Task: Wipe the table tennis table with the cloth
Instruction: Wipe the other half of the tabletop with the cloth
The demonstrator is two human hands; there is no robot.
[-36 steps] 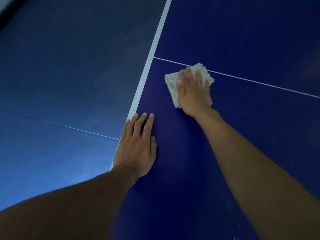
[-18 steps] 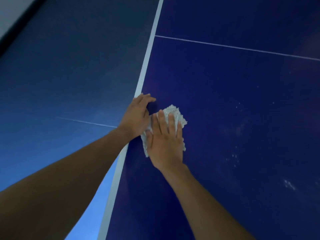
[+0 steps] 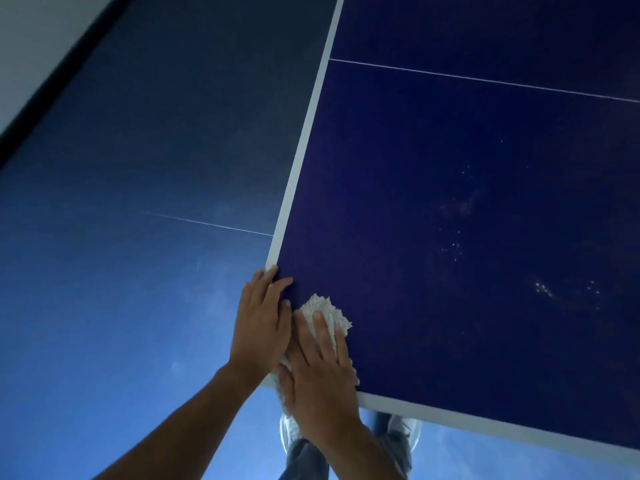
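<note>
The dark blue table tennis table [image 3: 450, 202] has white edge stripes and a thin white centre line. A white nubby cloth [image 3: 327, 311] lies at its near left corner. My right hand [image 3: 320, 372] presses flat on the cloth, which sticks out past the fingertips and below the palm over the table edge. My left hand [image 3: 261, 323] rests flat on the left edge stripe, right beside the right hand, and holds nothing.
Pale specks [image 3: 542, 289] dot the table surface to the right. Beyond the table's left and near edges is blue floor [image 3: 121, 271] with a thin white line. My legs and white shoes [image 3: 291, 431] show below the near edge. A wall base runs at the top left.
My right hand has dragged the cloth from the centre line back toward me to the near left corner. My left hand slid back along the left edge with it.
</note>
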